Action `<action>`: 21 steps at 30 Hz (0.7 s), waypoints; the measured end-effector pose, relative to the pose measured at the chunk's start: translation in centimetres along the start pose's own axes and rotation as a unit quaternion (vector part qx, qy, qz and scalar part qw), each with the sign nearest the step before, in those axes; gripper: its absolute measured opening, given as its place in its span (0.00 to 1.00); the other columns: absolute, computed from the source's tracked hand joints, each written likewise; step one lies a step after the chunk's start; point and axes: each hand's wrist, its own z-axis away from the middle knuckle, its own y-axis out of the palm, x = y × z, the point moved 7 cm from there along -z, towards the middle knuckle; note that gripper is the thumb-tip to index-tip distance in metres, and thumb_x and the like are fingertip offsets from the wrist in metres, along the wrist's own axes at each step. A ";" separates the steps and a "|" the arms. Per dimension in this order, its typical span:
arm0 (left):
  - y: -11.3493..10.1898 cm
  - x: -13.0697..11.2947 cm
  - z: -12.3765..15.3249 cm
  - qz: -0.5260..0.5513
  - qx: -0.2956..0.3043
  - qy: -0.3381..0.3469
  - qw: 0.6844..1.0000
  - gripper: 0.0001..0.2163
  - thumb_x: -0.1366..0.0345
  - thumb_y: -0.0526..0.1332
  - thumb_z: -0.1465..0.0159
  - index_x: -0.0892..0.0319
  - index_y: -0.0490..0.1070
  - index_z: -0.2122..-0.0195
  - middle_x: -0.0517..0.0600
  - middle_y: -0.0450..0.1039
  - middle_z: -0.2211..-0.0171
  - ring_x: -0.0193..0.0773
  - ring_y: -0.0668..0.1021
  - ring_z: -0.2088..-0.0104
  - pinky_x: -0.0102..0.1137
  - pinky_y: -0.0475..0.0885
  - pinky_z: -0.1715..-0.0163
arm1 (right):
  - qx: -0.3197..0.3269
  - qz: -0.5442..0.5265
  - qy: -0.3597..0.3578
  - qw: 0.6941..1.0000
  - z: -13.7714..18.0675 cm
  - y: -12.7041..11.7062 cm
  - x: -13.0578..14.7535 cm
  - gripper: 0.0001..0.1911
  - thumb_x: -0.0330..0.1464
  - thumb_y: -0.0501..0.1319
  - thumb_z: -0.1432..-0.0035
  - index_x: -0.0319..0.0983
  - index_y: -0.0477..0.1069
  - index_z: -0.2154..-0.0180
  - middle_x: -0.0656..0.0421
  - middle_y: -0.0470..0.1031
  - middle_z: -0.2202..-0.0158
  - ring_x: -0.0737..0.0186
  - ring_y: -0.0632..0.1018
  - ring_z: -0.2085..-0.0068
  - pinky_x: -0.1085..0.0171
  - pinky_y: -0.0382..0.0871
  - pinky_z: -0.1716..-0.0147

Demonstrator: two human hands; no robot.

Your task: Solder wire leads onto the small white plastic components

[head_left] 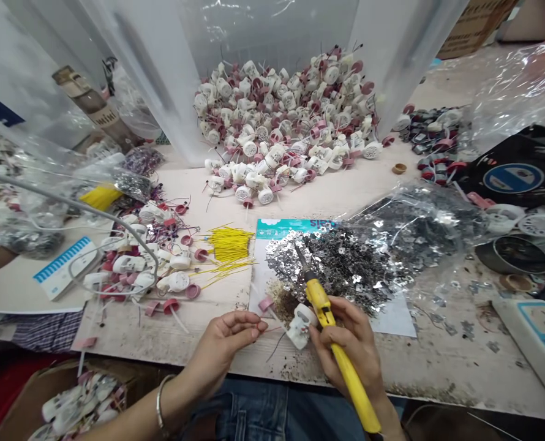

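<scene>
My right hand (348, 346) is shut around the yellow handle of a soldering iron (346, 361), whose thin metal tip points up into the silver pieces. Those fingers also seem to steady a small white plastic part (302, 324) with a pink tab. My left hand (221, 349) sits beside it, fingertips pinched on a thin wire (272, 331) that seems to run to the part. A loose heap of silver metal pieces (332, 269) spills from a clear plastic bag (419, 226) just beyond my hands.
A large pile of white-and-pink plastic parts (281, 116) lies at the far side of the bench. Left of my hands are more parts and cut yellow wires (229, 245). A white power strip (529, 331) stands at right; a cardboard box (19, 398) sits below left.
</scene>
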 end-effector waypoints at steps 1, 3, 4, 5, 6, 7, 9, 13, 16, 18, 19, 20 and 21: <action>0.0 0.3 0.1 0.026 0.001 -0.005 1.000 0.18 0.66 0.74 0.55 0.62 0.74 0.64 0.48 0.78 0.69 0.33 0.78 0.66 0.27 0.70 0.60 | 0.010 0.011 -0.016 1.000 0.3 0.2 -0.2 0.12 0.18 0.60 0.48 0.39 0.67 0.65 0.55 0.60 0.44 0.60 0.74 0.49 0.65 0.78 0.58; 0.3 0.9 0.2 0.063 0.023 -0.042 0.997 0.21 0.69 0.73 0.54 0.61 0.72 0.58 0.48 0.77 0.69 0.30 0.76 0.70 0.25 0.70 0.65 | 0.015 0.029 -0.032 0.999 0.7 0.3 -0.3 0.14 0.18 0.60 0.49 0.40 0.69 0.63 0.54 0.61 0.44 0.57 0.74 0.48 0.63 0.79 0.57; 0.6 1.2 0.2 0.079 0.037 -0.070 0.994 0.21 0.71 0.72 0.53 0.61 0.71 0.57 0.48 0.76 0.69 0.29 0.76 0.71 0.25 0.70 0.67 | 0.009 0.037 -0.031 0.999 0.9 0.2 -0.2 0.14 0.19 0.62 0.51 0.40 0.69 0.63 0.54 0.61 0.44 0.56 0.74 0.48 0.62 0.79 0.57; 0.9 1.4 0.1 0.097 0.049 -0.101 0.989 0.20 0.72 0.71 0.51 0.61 0.71 0.58 0.48 0.75 0.68 0.29 0.75 0.72 0.25 0.70 0.68 | -0.007 0.039 -0.026 0.999 1.0 -0.1 0.1 0.13 0.19 0.63 0.52 0.39 0.69 0.65 0.54 0.61 0.45 0.56 0.75 0.49 0.62 0.79 0.57; 1.1 1.6 0.1 0.117 0.056 -0.130 0.983 0.17 0.73 0.70 0.50 0.62 0.71 0.59 0.48 0.75 0.68 0.28 0.75 0.73 0.25 0.71 0.68 | -0.031 0.030 -0.016 0.999 1.2 -0.4 0.5 0.13 0.19 0.64 0.53 0.39 0.67 0.67 0.54 0.62 0.45 0.57 0.75 0.50 0.63 0.79 0.58; 1.4 1.7 0.0 0.137 0.058 -0.154 0.977 0.14 0.75 0.68 0.48 0.62 0.71 0.61 0.48 0.74 0.68 0.28 0.75 0.73 0.26 0.72 0.66 | -0.053 0.009 0.000 0.999 1.4 -0.7 0.9 0.13 0.20 0.65 0.53 0.39 0.66 0.68 0.53 0.61 0.46 0.58 0.76 0.51 0.63 0.80 0.59; 1.9 1.8 -0.1 0.169 0.055 -0.182 0.967 0.10 0.77 0.65 0.46 0.61 0.70 0.64 0.47 0.73 0.68 0.27 0.76 0.72 0.26 0.73 0.63 | -0.080 -0.061 0.029 0.994 1.9 -0.4 1.9 0.13 0.23 0.66 0.51 0.40 0.62 0.69 0.53 0.60 0.46 0.57 0.76 0.51 0.60 0.81 0.59; 2.8 2.2 -0.3 0.196 0.065 -0.165 0.964 0.09 0.75 0.65 0.44 0.61 0.70 0.63 0.47 0.75 0.66 0.28 0.77 0.70 0.25 0.73 0.61 | -0.073 -0.118 0.032 0.990 2.8 1.9 4.3 0.13 0.25 0.66 0.49 0.41 0.61 0.70 0.55 0.58 0.45 0.57 0.74 0.48 0.60 0.81 0.60; 2.6 1.9 -0.2 0.133 0.074 -0.079 0.985 0.09 0.66 0.68 0.45 0.61 0.71 0.66 0.49 0.76 0.66 0.31 0.78 0.69 0.29 0.74 0.62 | -0.113 -0.131 0.076 0.982 2.9 2.6 4.4 0.16 0.16 0.62 0.50 0.41 0.59 0.72 0.58 0.58 0.44 0.65 0.78 0.53 0.69 0.81 0.67; 2.0 0.4 -0.1 0.010 0.053 0.045 0.998 0.07 0.63 0.68 0.44 0.60 0.74 0.68 0.50 0.78 0.67 0.34 0.78 0.69 0.33 0.73 0.61 | -0.145 -0.125 0.127 0.973 2.8 2.5 3.7 0.16 0.17 0.62 0.49 0.41 0.58 0.72 0.56 0.61 0.46 0.66 0.78 0.56 0.71 0.79 0.70; 1.8 -0.8 0.3 -0.073 0.040 0.128 0.988 0.06 0.63 0.67 0.43 0.59 0.75 0.68 0.51 0.79 0.66 0.37 0.78 0.66 0.35 0.72 0.59 | -0.151 -0.114 0.153 0.970 2.7 2.4 3.3 0.15 0.20 0.63 0.48 0.41 0.59 0.72 0.54 0.63 0.47 0.64 0.78 0.55 0.70 0.79 0.69; 2.0 -2.0 0.8 -0.161 0.035 0.215 0.963 0.04 0.64 0.66 0.43 0.58 0.77 0.68 0.52 0.80 0.64 0.40 0.78 0.62 0.38 0.70 0.56 | -0.148 -0.101 0.174 0.968 2.6 2.3 2.8 0.14 0.22 0.64 0.48 0.41 0.59 0.71 0.53 0.65 0.49 0.60 0.76 0.51 0.68 0.79 0.67; 2.5 -3.1 1.4 -0.243 0.042 0.295 0.923 0.04 0.65 0.65 0.42 0.57 0.78 0.67 0.52 0.80 0.62 0.42 0.77 0.58 0.40 0.68 0.53 | -0.141 -0.087 0.191 0.967 2.5 2.2 2.4 0.13 0.25 0.65 0.48 0.41 0.60 0.71 0.52 0.66 0.51 0.58 0.74 0.48 0.65 0.79 0.63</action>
